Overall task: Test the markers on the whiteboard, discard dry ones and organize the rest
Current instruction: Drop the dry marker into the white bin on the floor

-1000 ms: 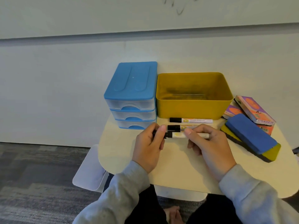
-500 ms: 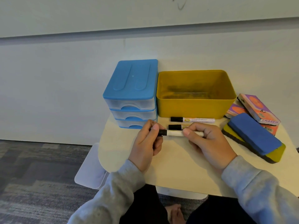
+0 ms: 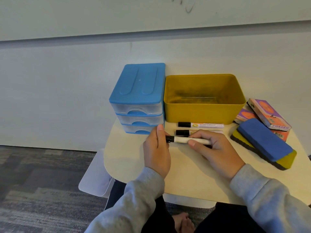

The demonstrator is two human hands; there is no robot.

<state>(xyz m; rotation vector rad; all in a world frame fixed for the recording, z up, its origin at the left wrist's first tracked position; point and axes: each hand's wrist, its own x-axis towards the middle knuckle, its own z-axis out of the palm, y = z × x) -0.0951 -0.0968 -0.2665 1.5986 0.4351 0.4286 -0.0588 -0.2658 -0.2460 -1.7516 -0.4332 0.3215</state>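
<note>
A white-barrelled whiteboard marker with a black cap point(image 3: 186, 140) lies level just above the pale rounded counter point(image 3: 127, 158), held at both ends: the left hand point(image 3: 157, 152) pinches the black cap end between thumb and curled fingers, and the right hand point(image 3: 217, 153) wraps its fingers round the white barrel. Just behind it two more black-capped markers lie side by side on the counter, the nearer one point(image 3: 182, 132) partly hidden by the right hand, the farther one point(image 3: 200, 125) bearing a yellow-and-purple label too small to read. Behind them stand a blue plastic three-drawer organizer with clear drawers point(image 3: 138, 98) and a mustard-yellow open plastic bin point(image 3: 202, 113). To the right lie a blue-and-yellow felt eraser point(image 3: 264, 142) and packaged erasers printed "ERASER" point(image 3: 269, 115). Above is the whiteboard point(image 3: 101, 14) with dark scribbles
</note>
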